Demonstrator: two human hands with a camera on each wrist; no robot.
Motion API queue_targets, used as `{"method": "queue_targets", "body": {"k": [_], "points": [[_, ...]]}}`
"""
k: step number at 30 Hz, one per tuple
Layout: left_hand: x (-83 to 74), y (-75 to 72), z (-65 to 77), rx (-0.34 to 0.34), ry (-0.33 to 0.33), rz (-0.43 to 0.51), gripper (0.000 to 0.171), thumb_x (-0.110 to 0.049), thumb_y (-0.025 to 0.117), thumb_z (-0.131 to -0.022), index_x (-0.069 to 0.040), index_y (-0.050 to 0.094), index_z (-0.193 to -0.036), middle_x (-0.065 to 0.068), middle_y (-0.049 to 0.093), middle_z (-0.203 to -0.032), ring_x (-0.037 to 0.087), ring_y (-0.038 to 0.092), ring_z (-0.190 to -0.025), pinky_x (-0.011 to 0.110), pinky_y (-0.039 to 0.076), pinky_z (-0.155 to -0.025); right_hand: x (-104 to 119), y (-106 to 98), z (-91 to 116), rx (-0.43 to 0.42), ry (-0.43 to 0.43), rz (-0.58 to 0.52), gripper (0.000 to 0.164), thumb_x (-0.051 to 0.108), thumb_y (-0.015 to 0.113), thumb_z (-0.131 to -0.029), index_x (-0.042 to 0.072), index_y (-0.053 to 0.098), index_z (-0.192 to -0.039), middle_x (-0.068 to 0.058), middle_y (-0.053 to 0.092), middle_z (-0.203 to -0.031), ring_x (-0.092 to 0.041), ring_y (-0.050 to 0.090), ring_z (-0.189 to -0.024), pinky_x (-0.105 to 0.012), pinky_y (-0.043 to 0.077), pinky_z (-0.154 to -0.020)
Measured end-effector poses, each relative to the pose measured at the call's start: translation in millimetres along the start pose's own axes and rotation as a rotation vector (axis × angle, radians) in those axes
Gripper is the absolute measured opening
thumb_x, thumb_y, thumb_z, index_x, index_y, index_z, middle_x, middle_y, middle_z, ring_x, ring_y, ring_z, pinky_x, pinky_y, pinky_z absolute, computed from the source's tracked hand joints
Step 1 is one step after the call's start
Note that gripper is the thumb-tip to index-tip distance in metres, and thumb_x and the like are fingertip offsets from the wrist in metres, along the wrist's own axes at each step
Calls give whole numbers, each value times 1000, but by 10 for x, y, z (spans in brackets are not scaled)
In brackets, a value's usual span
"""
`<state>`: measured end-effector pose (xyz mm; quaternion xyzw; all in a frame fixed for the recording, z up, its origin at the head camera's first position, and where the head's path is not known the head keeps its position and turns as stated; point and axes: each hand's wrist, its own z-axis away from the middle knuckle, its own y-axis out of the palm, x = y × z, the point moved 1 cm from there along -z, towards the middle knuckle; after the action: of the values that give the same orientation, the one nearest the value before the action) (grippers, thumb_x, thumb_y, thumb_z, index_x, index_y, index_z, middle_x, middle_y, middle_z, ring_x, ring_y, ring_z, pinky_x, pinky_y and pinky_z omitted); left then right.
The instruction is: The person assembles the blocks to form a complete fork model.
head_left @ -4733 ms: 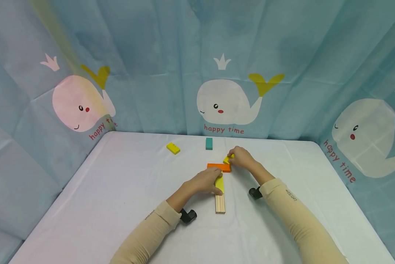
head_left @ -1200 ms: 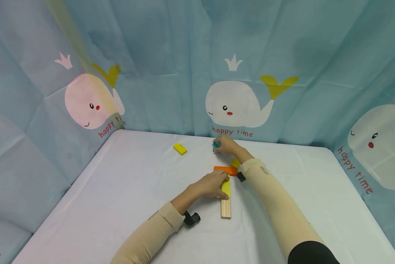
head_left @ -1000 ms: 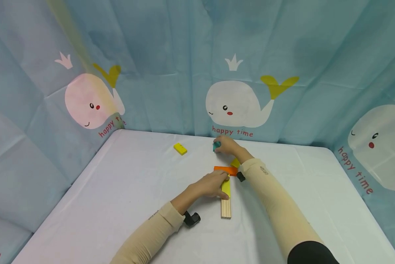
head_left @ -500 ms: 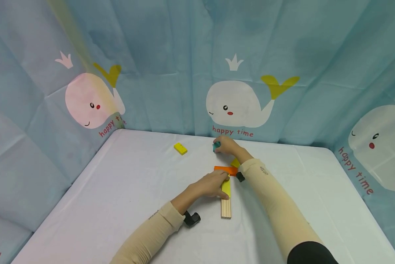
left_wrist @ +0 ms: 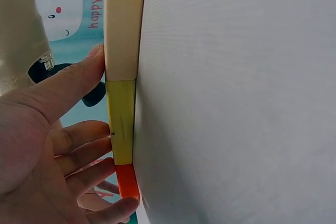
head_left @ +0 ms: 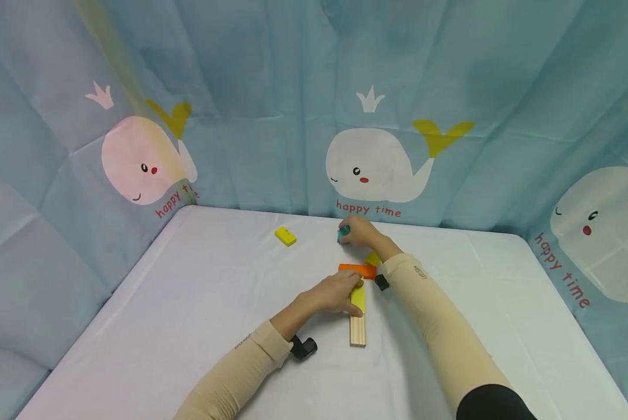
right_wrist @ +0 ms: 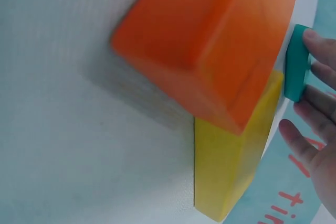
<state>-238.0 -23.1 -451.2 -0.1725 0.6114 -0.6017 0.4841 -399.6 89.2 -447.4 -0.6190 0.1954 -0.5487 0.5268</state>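
My left hand [head_left: 337, 293] lies over a row of blocks on the table. In the left wrist view its thumb touches the plain wooden block [left_wrist: 123, 24]. Its fairly straight fingers rest along the yellow block [left_wrist: 122, 124] and the orange block [left_wrist: 126, 181]. At the back, my right hand [head_left: 362, 231] pinches a teal block [right_wrist: 297, 64] between thumb and fingers. The orange block [right_wrist: 210, 45] lies crosswise at the far end of the row. Another yellow block [right_wrist: 231, 166] sits just behind its right end, partly hidden by the right forearm in the head view.
A loose yellow block [head_left: 285, 236] lies toward the back left of the white table [head_left: 188, 303]. Behind the table hangs a blue curtain [head_left: 251, 157] with whale prints. Black wrist cameras [head_left: 304, 348] jut out beneath the sleeves.
Since the oldest frame, my right hand has left the yellow block behind the orange one and moved back and left to the teal block. Over the last second, both hands stay nearly still.
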Motion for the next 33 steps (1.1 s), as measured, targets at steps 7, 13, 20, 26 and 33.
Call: {"method": "queue_targets", "body": {"k": [7, 13, 20, 26, 33], "points": [[-10, 6, 2, 7, -17, 9, 67, -44, 78, -79, -12, 54, -132, -2, 57, -124, 10, 51, -98, 25, 47, -90, -27, -27, 37, 8, 13, 6, 45, 25, 72, -89, 8, 61, -129, -13, 57, -137, -28, 52, -117, -47, 39, -111], [-33, 7, 28, 10, -16, -45, 69, -46, 76, -81, -12, 52, -136, 1, 53, -139, 14, 53, -121, 33, 45, -104, -14, -65, 103, -4, -48, -9, 45, 28, 73, -87, 7, 64, -126, -13, 59, -135, -27, 54, -113, -46, 41, -110], [-36, 7, 41, 8, -10, -43, 71, -44, 75, -82, -12, 50, -140, 2, 46, -149, 16, 43, -138, 37, 39, -112, -16, -108, 186, 7, -75, -16, 46, 28, 75, -86, 6, 64, -126, -13, 61, -134, -28, 54, -117, -45, 41, -110], [-23, 17, 28, 7, -14, -29, 69, -44, 76, -81, -11, 53, -136, 2, 52, -141, 15, 52, -123, 35, 45, -105, -34, -124, 270, -7, -84, -4, 45, 28, 74, -87, 7, 64, -125, -12, 62, -132, -27, 55, -115, -45, 43, -108], [-16, 20, 24, 1, -15, 1, 69, -44, 78, -80, -10, 54, -135, 2, 55, -135, 14, 53, -109, 32, 48, -98, -39, -132, 332, -12, -101, -24, 46, 26, 75, -86, 6, 64, -125, -13, 61, -134, -29, 55, -120, -47, 41, -110]]}}
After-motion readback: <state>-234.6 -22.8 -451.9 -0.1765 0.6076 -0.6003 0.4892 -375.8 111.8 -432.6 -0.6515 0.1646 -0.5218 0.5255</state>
